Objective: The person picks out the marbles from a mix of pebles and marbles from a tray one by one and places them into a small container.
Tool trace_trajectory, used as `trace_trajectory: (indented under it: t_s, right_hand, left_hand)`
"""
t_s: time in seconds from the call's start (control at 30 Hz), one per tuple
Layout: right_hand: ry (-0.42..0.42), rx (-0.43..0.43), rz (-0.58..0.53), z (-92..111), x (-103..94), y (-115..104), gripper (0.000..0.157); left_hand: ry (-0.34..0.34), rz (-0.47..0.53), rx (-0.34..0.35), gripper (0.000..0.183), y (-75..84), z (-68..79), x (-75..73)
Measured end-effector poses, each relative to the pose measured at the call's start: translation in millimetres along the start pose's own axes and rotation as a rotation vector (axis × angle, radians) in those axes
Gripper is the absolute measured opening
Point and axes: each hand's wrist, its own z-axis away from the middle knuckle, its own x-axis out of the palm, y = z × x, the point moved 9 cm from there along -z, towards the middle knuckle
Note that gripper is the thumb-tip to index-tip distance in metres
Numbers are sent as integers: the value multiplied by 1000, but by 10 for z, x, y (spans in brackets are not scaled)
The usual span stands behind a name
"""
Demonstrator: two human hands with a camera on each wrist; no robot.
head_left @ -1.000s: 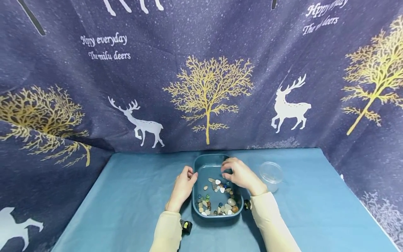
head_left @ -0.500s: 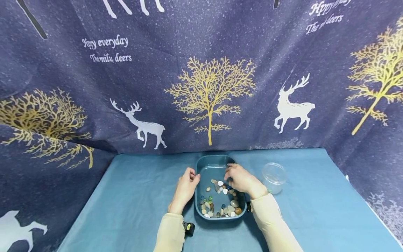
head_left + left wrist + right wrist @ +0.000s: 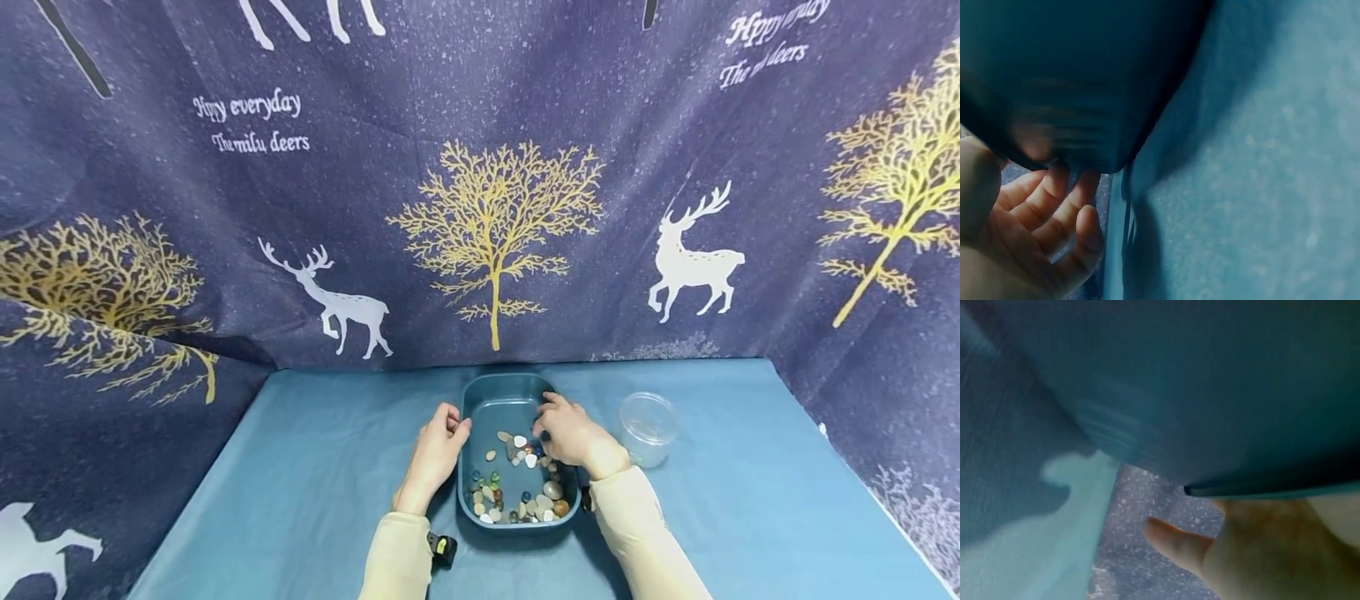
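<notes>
In the head view, a dark teal rectangular tray holds pebbles and glass marbles. My left hand is at its left rim, thumb at the top edge. Seen from the left wrist, the fingers curl up against the outside of the tray wall. My right hand reaches over the right rim, its fingers bent down inside, close to the pebbles; I cannot tell whether they pinch one. The right wrist view shows a finger sticking out beyond the wall, which hides the other fingertips.
A clear round plastic tub stands right of the tray, with something small and green near its bottom. A blue cloth covers the table. Behind hangs a dark curtain printed with deer and trees.
My right hand has come slightly lower and nearer the pebbles, its fingers dipping further into the tray. The left hand stays at the left rim.
</notes>
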Motion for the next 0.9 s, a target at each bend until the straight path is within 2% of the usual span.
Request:
trace_trajectory:
  t_s: [0.23,0.33,0.53,0.6,0.77,0.83,0.9]
  right_hand:
    - [37,67,23,14,-7,25,23]
    - [24,101,43,12,-2,32,27]
    - [21,116,91,-3,-2,6,39]
    - [23,134,101,2,10,2,37]
    - [15,189,125,10,86,12,21]
    - [27,192,127,7,100,22,21]
    - [43,184,114,7,108,23,29]
  left_hand:
    - [7,1,41,14,35,-19,-5]
    - [6,-8,43,14,46,-32,-15]
    - [8,-26,37,13,50,-39,-36]
    - [6,-30,28,13,42,-26,-33]
    - [12,-36,16,12,10,14,-28]
    - [21,-39,30,12,12,19,-29]
    - [26,-35,32,11,6,28,-31]
